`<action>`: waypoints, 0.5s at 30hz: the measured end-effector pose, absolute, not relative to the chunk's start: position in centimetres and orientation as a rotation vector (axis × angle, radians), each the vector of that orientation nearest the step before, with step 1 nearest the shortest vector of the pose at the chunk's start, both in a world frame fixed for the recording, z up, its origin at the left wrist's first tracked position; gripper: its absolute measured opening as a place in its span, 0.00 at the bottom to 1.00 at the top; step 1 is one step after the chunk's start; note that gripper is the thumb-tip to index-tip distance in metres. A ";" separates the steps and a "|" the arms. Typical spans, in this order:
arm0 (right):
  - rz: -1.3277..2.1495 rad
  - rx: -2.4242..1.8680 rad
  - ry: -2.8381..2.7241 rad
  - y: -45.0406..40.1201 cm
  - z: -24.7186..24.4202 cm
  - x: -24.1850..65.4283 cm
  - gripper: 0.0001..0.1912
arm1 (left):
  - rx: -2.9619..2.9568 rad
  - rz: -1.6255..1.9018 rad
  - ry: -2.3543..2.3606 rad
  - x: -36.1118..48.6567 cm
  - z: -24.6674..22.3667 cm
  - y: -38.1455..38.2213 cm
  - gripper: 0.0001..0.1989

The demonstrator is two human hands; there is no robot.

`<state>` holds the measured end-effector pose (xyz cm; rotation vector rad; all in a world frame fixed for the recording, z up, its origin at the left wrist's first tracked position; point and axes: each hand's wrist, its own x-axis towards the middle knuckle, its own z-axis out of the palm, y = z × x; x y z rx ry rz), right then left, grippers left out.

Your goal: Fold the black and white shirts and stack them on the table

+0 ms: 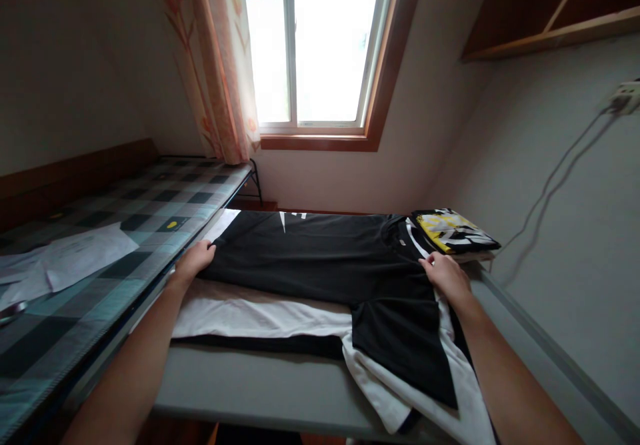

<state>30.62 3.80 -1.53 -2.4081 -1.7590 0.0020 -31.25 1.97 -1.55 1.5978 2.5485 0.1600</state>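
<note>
Black shirt lay flat on the table, collar to my right, hem to my left, near sleeve spread toward me. White shirt sat under it, sticking out on my side, with a dark layer below. Main risk, as I judged it: a sideways tug could drag the white shirt along, cloth resting on cloth; uneven hands could skew or crease the black one. Sleeves lay close to the table's near edge, so a pull my way could slide them off. The stack was just beyond my right hand; a knock could tip it. Left hand was closed, pinching the black shirt's hem corner; right one pinched it by the collar, maybe white cloth too, couldn't tell. Both arms reached forward, well apart, palms mostly down. Bed with papers to my left, window ahead.
</note>
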 end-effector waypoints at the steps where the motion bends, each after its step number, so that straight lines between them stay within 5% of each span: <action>1: 0.010 -2.413 -1.741 3.8 -1.4 30.6 0.16 | 1.593 0.152 2.553 -31.1 -1.4 1.8 0.20; 15: 0.068 -2.248 -1.574 4.8 -1.9 31.1 0.17 | 1.540 0.030 2.746 -27.0 0.7 -0.5 0.21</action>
